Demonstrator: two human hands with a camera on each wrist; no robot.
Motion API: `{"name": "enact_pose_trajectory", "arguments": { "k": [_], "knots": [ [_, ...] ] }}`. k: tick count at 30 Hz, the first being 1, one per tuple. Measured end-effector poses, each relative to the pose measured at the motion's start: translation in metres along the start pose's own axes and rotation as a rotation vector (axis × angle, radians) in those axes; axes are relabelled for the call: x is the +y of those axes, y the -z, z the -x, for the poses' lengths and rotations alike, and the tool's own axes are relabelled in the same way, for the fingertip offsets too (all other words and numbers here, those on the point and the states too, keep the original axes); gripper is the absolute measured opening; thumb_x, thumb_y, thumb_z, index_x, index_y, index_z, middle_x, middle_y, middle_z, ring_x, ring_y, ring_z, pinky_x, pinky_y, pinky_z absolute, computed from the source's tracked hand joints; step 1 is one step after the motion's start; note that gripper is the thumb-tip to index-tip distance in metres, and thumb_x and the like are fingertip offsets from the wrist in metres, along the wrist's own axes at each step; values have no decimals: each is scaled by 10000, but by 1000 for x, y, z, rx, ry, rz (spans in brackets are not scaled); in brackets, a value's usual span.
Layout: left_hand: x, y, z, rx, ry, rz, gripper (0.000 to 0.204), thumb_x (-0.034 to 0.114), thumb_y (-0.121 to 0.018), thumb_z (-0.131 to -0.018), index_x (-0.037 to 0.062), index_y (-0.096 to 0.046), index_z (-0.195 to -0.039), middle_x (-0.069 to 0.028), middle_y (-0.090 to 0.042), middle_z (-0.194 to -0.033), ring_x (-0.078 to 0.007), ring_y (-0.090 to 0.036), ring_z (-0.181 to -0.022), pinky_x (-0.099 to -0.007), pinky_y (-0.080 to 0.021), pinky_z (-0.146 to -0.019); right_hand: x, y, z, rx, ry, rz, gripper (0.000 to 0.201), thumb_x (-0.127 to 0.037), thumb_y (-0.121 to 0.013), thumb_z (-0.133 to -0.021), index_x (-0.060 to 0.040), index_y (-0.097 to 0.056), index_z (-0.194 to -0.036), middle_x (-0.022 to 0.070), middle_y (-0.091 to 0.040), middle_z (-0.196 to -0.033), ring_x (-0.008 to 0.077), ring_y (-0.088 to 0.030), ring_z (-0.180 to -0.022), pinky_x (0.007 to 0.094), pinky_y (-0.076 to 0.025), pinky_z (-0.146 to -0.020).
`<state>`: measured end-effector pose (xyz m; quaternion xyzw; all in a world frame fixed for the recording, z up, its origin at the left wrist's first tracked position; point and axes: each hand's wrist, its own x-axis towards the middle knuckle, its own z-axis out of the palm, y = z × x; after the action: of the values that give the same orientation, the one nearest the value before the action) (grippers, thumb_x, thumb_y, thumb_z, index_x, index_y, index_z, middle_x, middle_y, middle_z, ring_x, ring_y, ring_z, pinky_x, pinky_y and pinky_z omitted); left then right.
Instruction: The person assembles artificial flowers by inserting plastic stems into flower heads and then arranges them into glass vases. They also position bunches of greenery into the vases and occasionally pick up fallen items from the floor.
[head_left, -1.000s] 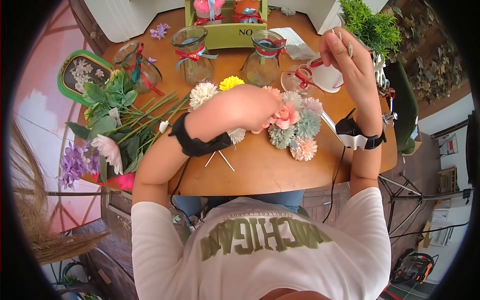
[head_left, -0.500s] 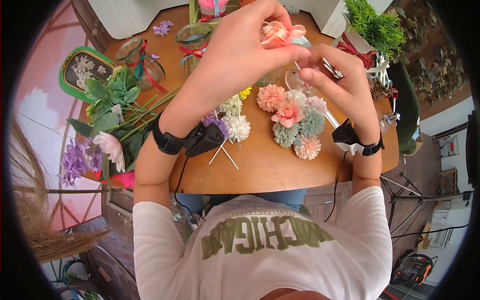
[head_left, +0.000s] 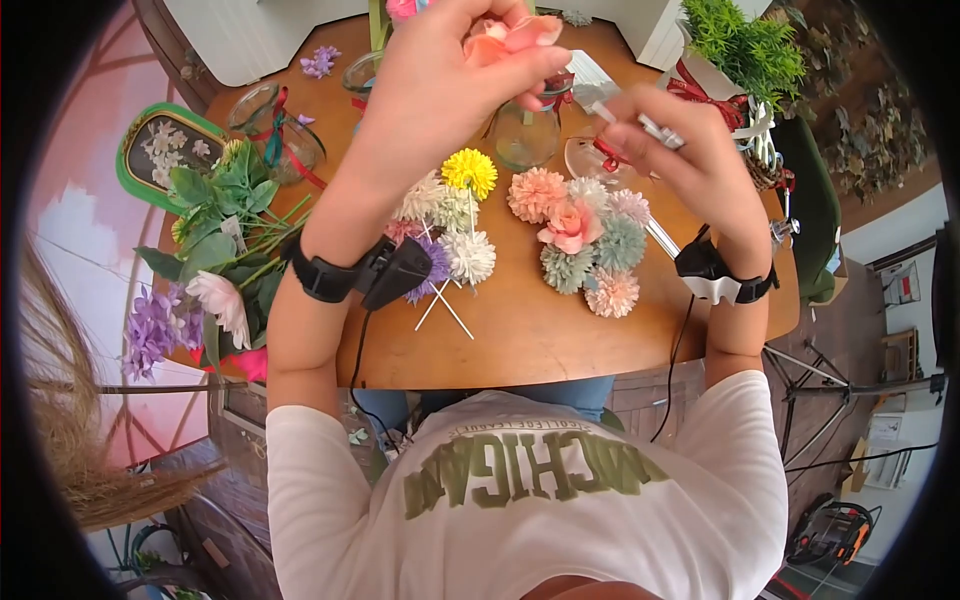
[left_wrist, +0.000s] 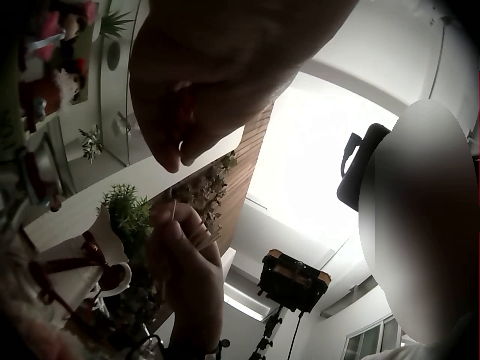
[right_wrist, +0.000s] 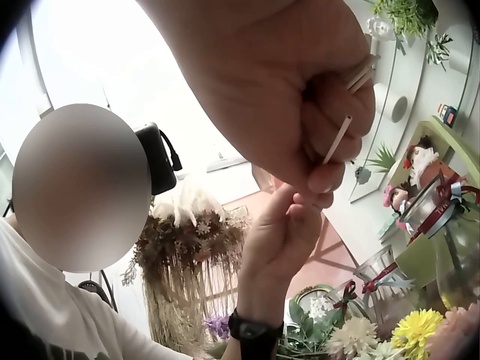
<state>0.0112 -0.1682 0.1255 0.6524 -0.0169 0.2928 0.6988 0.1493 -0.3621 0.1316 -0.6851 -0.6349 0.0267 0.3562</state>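
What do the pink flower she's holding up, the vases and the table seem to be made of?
Pink flower in the left hand: probably fabric or foam, with matte, stiff petals. Vases: clear glass by the look, see-through and glossy, ribbons at the necks. Table: apparently wood, warm brown with a smooth sheen.

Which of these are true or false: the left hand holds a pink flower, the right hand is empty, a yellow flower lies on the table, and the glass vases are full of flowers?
1. The left hand holds a pink flower. True.
2. The right hand is empty. False: it pinches thin white sticks.
3. A yellow flower lies on the table. True.
4. The glass vases are full of flowers. False: those in view hold no flowers and only wear ribbons.
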Motion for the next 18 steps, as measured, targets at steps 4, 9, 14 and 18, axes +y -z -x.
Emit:
{"name": "enact_pose_trajectory", "arguments": {
  "k": [4,9,14,18],
  "knots": [
    [-27,7,0,-200,-141,-291,238,121,-806,-884,34,-639,-1031,-23,-670,-991,-97,-644,-843,-258,-536,-742,5,7,-3,117,-91,-217,186,-219,-605,-1050,-45,-664,-1079,-19,-537,-644,43,-478,-612,243,-375,-548],
    [-65,-17,5,-438,-293,-662,373,205,-820,-835,14,-642,-1102,-111,-603,-1002,-230,-638,-985,-375,-512,-866,12,9,-5,183,-73,-164,293,-279,-544,-1086,-47,-571,-908,-38,-481,-622,35,-404,-598,238,-353,-549],
    [-55,-35,18,-500,155,-344,368,236,-770,-886,10,-647,-1149,-143,-620,-1070,-303,-659,-991,-391,-524,-870,11,8,-7,196,-6,-222,351,-293,-509,-1100,-57,-525,-840,-35,-427,-609,45,-374,-590,240,-339,-550],
    [-45,2,7,-439,-232,-915,353,243,-741,-906,18,-651,-1164,-162,-647,-1075,-325,-672,-1000,-410,-535,-879,15,8,-6,209,6,-166,344,-289,-498,-1102,-52,-557,-860,-40,-408,-605,47,-365,-583,243,-316,-541]
  ]
}}
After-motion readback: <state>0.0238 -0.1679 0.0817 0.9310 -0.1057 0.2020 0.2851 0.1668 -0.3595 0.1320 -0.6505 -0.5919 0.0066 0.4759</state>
